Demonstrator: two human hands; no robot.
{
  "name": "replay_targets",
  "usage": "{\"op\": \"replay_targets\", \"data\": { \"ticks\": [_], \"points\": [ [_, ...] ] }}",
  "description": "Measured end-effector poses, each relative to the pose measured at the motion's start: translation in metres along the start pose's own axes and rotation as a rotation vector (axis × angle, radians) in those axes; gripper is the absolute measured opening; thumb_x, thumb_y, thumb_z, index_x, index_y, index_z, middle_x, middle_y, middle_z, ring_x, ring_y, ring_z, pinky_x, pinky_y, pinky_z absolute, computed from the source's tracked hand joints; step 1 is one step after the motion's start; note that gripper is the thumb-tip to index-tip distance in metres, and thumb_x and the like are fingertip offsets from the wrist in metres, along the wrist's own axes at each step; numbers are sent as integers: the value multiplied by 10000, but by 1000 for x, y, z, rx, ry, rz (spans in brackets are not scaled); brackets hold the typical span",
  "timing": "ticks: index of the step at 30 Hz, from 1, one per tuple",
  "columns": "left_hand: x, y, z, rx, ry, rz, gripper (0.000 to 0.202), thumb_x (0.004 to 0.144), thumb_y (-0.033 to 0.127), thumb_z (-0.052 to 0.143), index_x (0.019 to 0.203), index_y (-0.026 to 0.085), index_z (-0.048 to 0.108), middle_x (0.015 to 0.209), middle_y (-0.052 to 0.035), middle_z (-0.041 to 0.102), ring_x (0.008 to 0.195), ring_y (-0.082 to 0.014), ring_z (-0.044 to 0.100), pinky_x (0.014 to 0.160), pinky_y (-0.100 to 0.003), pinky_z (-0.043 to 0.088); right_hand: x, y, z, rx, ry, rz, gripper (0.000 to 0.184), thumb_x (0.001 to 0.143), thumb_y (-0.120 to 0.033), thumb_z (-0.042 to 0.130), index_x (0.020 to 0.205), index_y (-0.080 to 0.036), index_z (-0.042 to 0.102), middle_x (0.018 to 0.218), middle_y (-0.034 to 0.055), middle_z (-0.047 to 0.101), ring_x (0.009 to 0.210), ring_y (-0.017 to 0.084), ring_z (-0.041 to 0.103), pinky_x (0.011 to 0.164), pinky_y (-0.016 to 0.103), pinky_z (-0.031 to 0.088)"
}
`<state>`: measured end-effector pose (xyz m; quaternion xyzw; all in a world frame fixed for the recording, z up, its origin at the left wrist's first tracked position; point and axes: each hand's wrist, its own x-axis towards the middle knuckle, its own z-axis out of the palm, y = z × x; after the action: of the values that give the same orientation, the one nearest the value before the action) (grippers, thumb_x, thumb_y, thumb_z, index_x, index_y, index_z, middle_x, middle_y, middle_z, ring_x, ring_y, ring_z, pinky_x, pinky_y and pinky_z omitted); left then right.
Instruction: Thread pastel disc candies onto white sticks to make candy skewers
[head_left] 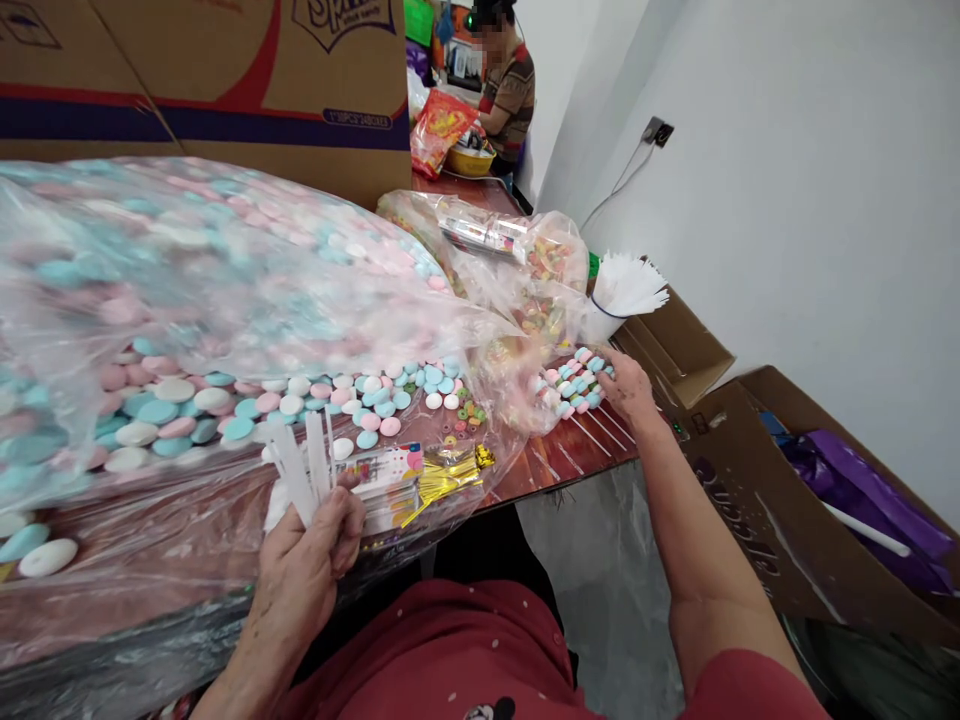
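My left hand (307, 550) is closed round a small bunch of white sticks (304, 470), held upright near the table's front edge. My right hand (626, 385) reaches out to the right and rests its fingers on a row of candy skewers (574, 388), pink, blue and white discs threaded on sticks; its fingers look curled on them. A big clear plastic bag (195, 290) full of pink, blue and white candy discs fills the left. Loose discs (352, 400) lie spread on the plastic in front of me.
Gold twist ties (446, 475) and printed small bags (386, 485) lie by my left hand. A cup of white sticks (622, 290) stands at the right. Cardboard boxes (225, 70) are behind, open cartons (787, 480) to the right. Another person (506, 90) works far back.
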<state>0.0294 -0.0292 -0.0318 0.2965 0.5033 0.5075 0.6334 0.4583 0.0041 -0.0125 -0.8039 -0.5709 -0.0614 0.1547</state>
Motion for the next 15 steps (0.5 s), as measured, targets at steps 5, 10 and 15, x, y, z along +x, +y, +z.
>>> {"op": "replay_targets", "data": {
  "ticks": [5, 10, 15],
  "points": [
    [3, 5, -4, -56, 0, -30, 392, 651, 434, 825, 845, 162, 621, 546, 55, 573, 343, -44, 374, 321, -148, 279, 0, -2, 0, -89, 151, -16, 351, 851, -266, 438, 1038, -121, 698, 977, 165, 722, 886, 261, 601, 831, 390, 475],
    [8, 10, 3, -73, 31, -29, 380, 589, 391, 849, 767, 136, 631, 560, 15, 615, 445, -90, 507, 396, -186, 396, -31, -70, -28, 211, 490, -165, 277, 935, -306, 456, 1054, -203, 684, 1002, 113, 727, 900, 232, 666, 824, 373, 520],
    [14, 9, 6, -137, 40, 18, 380, 617, 402, 830, 800, 147, 617, 599, 21, 633, 439, -83, 512, 399, -189, 392, -55, -155, -28, 437, 341, -653, 219, 939, -215, 508, 1080, -231, 675, 967, 62, 735, 910, 205, 680, 855, 353, 527]
  ]
}}
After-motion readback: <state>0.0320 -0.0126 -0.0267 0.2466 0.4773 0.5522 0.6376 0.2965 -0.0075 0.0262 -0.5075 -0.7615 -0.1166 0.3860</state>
